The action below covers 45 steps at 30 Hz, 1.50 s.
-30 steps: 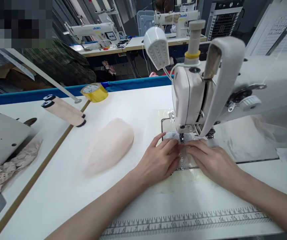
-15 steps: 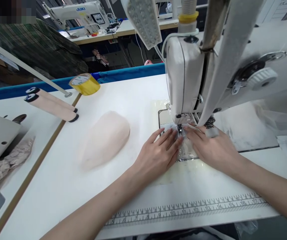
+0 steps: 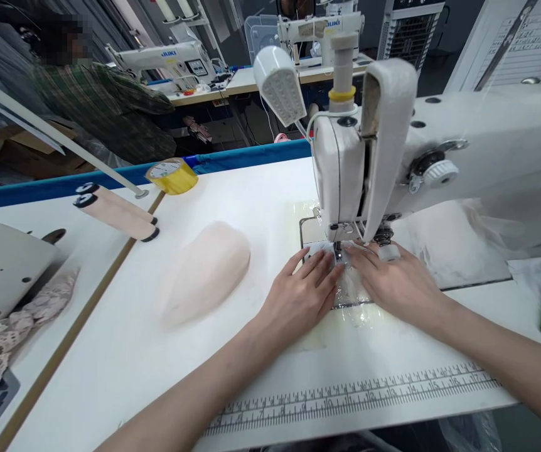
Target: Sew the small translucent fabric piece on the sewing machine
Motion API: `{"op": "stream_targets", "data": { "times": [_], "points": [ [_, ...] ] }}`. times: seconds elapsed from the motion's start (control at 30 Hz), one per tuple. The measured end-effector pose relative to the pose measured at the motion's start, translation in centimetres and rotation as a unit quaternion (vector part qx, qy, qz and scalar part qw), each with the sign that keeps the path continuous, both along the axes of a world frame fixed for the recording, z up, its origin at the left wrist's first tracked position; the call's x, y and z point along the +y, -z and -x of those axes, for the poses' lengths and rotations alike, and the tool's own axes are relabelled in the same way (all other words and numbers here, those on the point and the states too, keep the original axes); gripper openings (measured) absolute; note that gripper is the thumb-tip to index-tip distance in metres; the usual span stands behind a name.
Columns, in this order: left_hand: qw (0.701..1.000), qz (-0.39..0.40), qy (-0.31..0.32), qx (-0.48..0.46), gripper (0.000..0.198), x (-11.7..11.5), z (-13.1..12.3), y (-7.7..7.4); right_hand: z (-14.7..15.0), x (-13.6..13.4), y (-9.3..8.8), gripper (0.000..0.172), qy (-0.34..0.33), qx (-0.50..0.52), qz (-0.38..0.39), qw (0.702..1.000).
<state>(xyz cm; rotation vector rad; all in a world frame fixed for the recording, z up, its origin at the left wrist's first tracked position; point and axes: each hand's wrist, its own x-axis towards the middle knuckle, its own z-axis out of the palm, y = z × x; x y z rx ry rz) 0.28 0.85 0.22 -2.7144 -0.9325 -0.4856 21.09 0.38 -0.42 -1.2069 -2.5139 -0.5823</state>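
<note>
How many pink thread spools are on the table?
2. The front spool is by the brown strip, near the yellow tape; the back spool is just behind it, partly hidden. More could be hidden behind the sewing machine at right.

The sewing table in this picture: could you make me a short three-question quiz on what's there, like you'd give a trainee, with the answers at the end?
1. Multiple choice. Which of these lies nearest the left hand?
A) the green snips
B) the pale, rounded piece
C) the pinkish spools

2. True or false? The left hand and the right hand are on opposite sides of the presser foot.

3. Fill in the colour. The roll of tape near the far edge of the table is ______.

Key: 1. B; 2. True; 3. yellow.
</note>
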Motion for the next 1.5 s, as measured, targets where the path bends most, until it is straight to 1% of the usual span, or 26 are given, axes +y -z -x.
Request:
{"op": "stream_targets", "data": {
  "times": [0.17, 0.3, 0.37, 0.43, 0.5, 0.53, 0.6, 0.63, 0.67, 0.7, 0.77, 0.8, 0.83, 0.9, 0.93, 1.03, 1.13, 1.27, 1.5],
  "points": [
    [1.0, -0.002, -0.007, -0.002, 0.032, 0.1, -0.1, 0.2, -0.1, 0.0, 0.0, 0.046, 0.005, -0.005, 0.0, 1.0],
    [1.0, -0.011, -0.006, -0.011, 0.033, -0.1, 0.0, 0.2, -0.1, -0.2, -0.1, 0.042, -0.013, 0.018, -0.01, 1.0],
    [0.999, -0.021, 0.018, -0.025, 0.034, -0.2, 0.2, 0.0, -0.2, -0.4, -0.3, 0.038, -0.03, 0.033, -0.016, 0.999],
    [0.997, -0.022, 0.069, -0.034, 0.038, -0.3, 0.4, -0.3, -0.2, -0.7, -0.5, 0.032, -0.056, 0.053, -0.012, 0.997],
    [0.992, -0.017, 0.12, -0.033, 0.039, -0.4, 0.6, -0.5, -0.4, -0.9, -0.8, 0.028, -0.082, 0.075, 0.007, 0.994],
    [0.99, -0.019, 0.135, -0.031, 0.034, -0.5, 0.6, -0.5, -0.5, -1.0, -1.0, 0.028, -0.092, 0.087, 0.023, 0.992],
    [0.989, -0.032, 0.138, -0.032, 0.016, -0.5, 0.6, -0.4, -0.7, -1.2, -1.4, 0.025, -0.109, 0.109, 0.068, 0.986],
    [0.99, -0.034, 0.131, -0.039, 0.011, -0.5, 0.5, -0.3, -0.8, -1.3, -1.6, 0.021, -0.118, 0.119, 0.097, 0.981],
    [0.991, -0.027, 0.119, -0.052, 0.009, -0.5, 0.5, -0.3, -0.8, -1.3, -1.8, 0.018, -0.125, 0.128, 0.125, 0.976],
    [0.992, -0.012, 0.105, -0.07, 0.009, -0.5, 0.4, -0.2, -0.8, -1.3, -1.9, 0.024, -0.131, 0.134, 0.149, 0.971],
    [0.99, 0.029, 0.078, -0.111, 0.009, -0.5, 0.3, -0.1, -0.8, -1.4, -1.9, 0.047, -0.126, 0.136, 0.172, 0.967],
    [0.989, 0.043, 0.069, -0.126, 0.009, -0.6, 0.2, -0.1, -0.7, -1.4, -1.8, 0.049, -0.118, 0.131, 0.167, 0.97],
    [0.988, 0.051, 0.064, -0.133, 0.009, -0.6, 0.2, -0.1, -0.6, -1.3, -1.6, 0.041, -0.111, 0.124, 0.152, 0.974],
    [0.988, 0.053, 0.066, -0.129, 0.009, -0.7, 0.1, -0.1, -0.5, -1.3, -1.2, 0.016, -0.114, 0.11, 0.102, 0.982],
    [0.989, 0.05, 0.065, -0.123, 0.01, -0.7, 0.0, 0.0, -0.5, -1.3, -1.0, 0.014, -0.122, 0.104, 0.076, 0.984],
    [0.994, 0.033, 0.048, -0.097, 0.023, -0.8, 0.0, 0.1, -0.5, -1.4, -0.8, 0.015, -0.15, 0.104, 0.023, 0.983],
    [0.998, 0.011, 0.034, -0.053, 0.031, -1.0, 0.1, 0.1, -0.4, -1.5, -0.9, 0.015, -0.169, 0.111, 0.005, 0.979],
    [0.999, -0.004, 0.034, -0.006, 0.031, -1.2, 0.4, 0.0, -0.4, -1.6, -0.9, 0.015, -0.181, 0.116, -0.001, 0.977],
    [0.999, -0.008, 0.037, -0.003, 0.03, -1.2, 0.4, 0.0, -0.4, -1.4, -0.8, 0.018, -0.179, 0.115, 0.006, 0.977]
  ]
}}
